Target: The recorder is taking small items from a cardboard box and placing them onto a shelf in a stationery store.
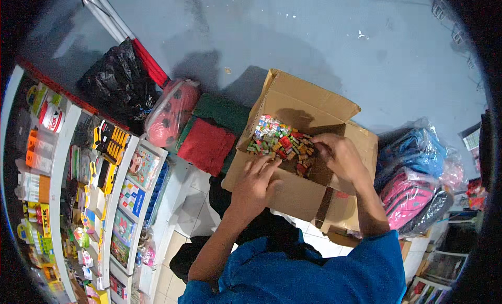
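An opened cardboard box (313,88) stands in front of me, its flaps spread. Inside lies a pile of small, multicoloured paper-wrapped pieces (288,141), too small to name exactly. My left hand (257,182) rests over the near flap, palm down, fingers apart, with the fingertips at the near edge of the pile. At the pile's right edge is my right hand (339,155), its fingers curled and the thumb and fingertips close together; whether something small is between them cannot be told.
Left of the box are a red cloth-like piece (206,145), a plastic-wrapped red roll with black spots (174,112) and a black plastic bag (117,84). Shelves of stationery and books (127,206) line the left. Plastic-wrapped blue (419,151) and pink backpacks (410,198) sit on the right.
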The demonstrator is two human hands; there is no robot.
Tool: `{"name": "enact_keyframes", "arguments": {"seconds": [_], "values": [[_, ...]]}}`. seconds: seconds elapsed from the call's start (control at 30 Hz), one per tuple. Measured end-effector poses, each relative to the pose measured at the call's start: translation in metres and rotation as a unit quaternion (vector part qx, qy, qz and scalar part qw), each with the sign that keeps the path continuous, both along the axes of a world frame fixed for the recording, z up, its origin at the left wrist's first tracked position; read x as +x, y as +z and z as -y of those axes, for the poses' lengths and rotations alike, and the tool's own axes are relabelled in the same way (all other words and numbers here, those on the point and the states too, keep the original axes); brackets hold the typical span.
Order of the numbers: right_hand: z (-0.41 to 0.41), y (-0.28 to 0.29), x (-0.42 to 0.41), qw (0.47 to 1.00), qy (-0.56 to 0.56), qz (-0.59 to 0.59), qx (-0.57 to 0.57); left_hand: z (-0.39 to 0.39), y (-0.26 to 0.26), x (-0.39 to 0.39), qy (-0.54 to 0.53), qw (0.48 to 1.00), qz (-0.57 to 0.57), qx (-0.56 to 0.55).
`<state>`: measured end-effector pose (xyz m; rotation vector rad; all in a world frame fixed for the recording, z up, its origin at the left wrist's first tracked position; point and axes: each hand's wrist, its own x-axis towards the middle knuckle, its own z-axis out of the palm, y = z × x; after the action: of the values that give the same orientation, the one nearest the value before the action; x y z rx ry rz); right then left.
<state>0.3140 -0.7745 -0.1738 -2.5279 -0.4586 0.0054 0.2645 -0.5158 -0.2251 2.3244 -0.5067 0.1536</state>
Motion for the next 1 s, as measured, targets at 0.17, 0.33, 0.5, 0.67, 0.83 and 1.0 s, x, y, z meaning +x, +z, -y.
{"name": "enact_keyframes", "arguments": {"seconds": [0.17,0.33,0.5,0.67,0.83,1.0], "values": [[0.005,-0.035,0.044,0.990,0.057,-0.046,-0.117,0.011,-0.015,0.008,-0.032,0.998,0.027,0.042],[0.005,-0.068,0.073,0.968,0.122,-0.072,-0.209,0.014,-0.029,0.008,-0.037,0.995,-0.027,0.084],[-0.001,-0.087,0.105,0.897,0.252,-0.142,-0.334,0.018,-0.038,0.009,-0.013,0.998,-0.020,0.052],[-0.018,-0.108,0.129,0.870,0.260,-0.217,-0.358,0.020,-0.045,0.011,-0.009,0.999,-0.026,0.044],[-0.023,-0.136,0.131,0.759,0.349,-0.265,-0.481,0.021,-0.050,0.012,0.003,0.999,-0.024,0.045],[-0.038,-0.174,0.125,0.775,0.344,-0.329,-0.415,0.020,-0.053,0.012,-0.003,0.997,-0.042,0.059]]}}
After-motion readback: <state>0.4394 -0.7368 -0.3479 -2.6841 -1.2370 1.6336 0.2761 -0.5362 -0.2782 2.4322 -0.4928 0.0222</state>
